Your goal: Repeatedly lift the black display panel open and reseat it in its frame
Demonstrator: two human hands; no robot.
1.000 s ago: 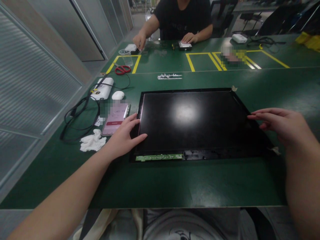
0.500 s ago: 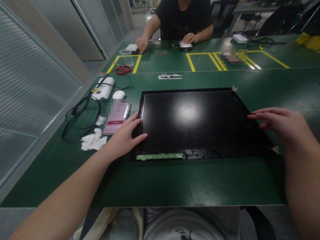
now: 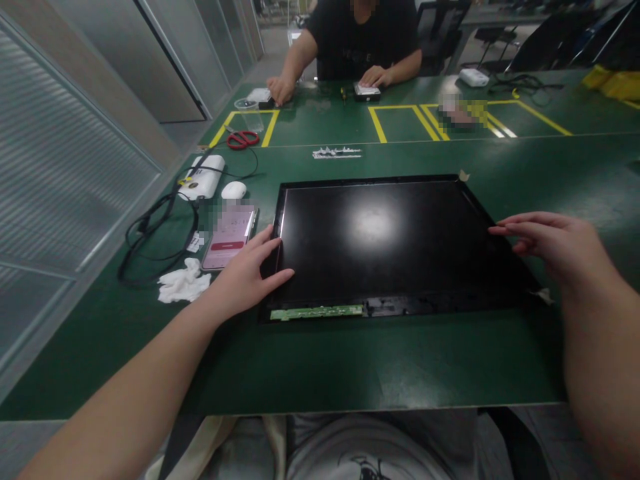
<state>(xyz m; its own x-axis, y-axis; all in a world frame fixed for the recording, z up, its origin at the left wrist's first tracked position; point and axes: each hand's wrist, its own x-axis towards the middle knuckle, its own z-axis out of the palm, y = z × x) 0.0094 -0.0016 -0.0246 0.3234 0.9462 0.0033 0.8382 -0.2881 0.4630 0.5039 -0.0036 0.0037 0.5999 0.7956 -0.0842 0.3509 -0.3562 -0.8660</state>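
Observation:
A black LCD screen panel [image 3: 400,240] in a black frame lies flat on the green table. Along its near edge runs a narrow green circuit board [image 3: 316,312]. My left hand [image 3: 250,270] rests at the panel's left edge, fingers stretched out and thumb spread over its surface. At the right edge, my right hand [image 3: 545,243] has its thumb and fingers brought together on the frame's rim. Pieces of tape [image 3: 464,176] stick out at the panel's right corners.
Left of the panel lie a phone [image 3: 230,237], a crumpled tissue [image 3: 185,281], a white mouse [image 3: 234,191], a white box [image 3: 203,177] and black cables [image 3: 145,227]. Red-handled scissors [image 3: 243,139] and a plastic cup [image 3: 253,117] lie beyond. Across the table a person [image 3: 363,40] handles small devices.
The whole view has shifted slightly to the left. Both hands stay at the panel's edges, and the panel holds its place on the table.

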